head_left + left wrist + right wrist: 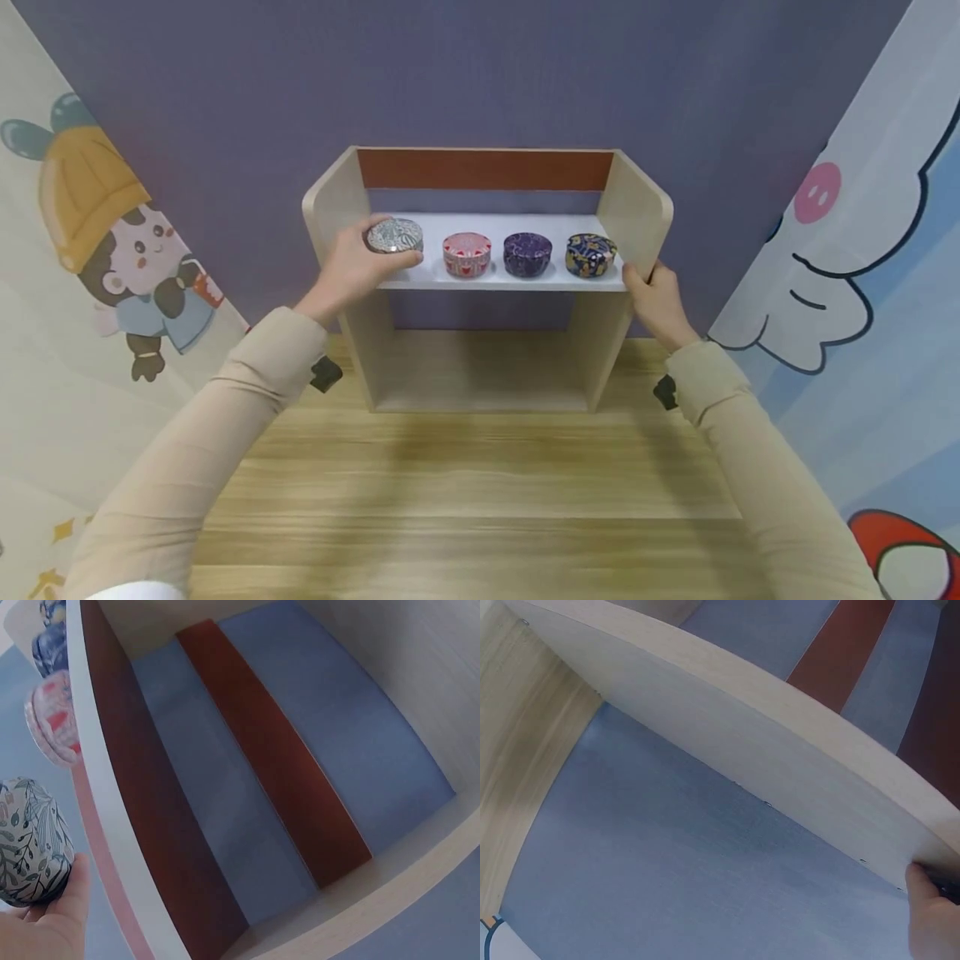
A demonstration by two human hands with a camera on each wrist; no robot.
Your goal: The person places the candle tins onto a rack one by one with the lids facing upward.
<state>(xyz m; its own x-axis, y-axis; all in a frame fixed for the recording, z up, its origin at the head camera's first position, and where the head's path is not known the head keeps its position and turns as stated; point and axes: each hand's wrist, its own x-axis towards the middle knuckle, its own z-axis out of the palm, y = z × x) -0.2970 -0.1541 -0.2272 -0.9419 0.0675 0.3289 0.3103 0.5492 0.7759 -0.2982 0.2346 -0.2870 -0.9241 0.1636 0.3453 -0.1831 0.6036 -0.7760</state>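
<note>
My left hand (354, 268) grips a round tin (396, 235) with a grey-and-white leaf pattern at the left end of the white shelf board (487, 222). In the left wrist view, the leaf-patterned tin (31, 844) rests among the thumb and fingers. My right hand (660, 305) holds the front edge of the small wooden shelf's right side panel (639, 204). One finger (924, 889) lies against that panel's outer face in the right wrist view. To the right of the gripped tin stand a pink heart-patterned tin (467, 255), a purple tin (527, 255) and a blue-and-yellow tin (590, 255).
The shelf stands on a wood-grain table (480, 483) against a blue-grey backing (480, 75). A reddish-brown strip (487, 170) spans its upper back. Below the board is a lower compartment (480, 367). Cartoon-printed curtains (168, 275) hang at both sides.
</note>
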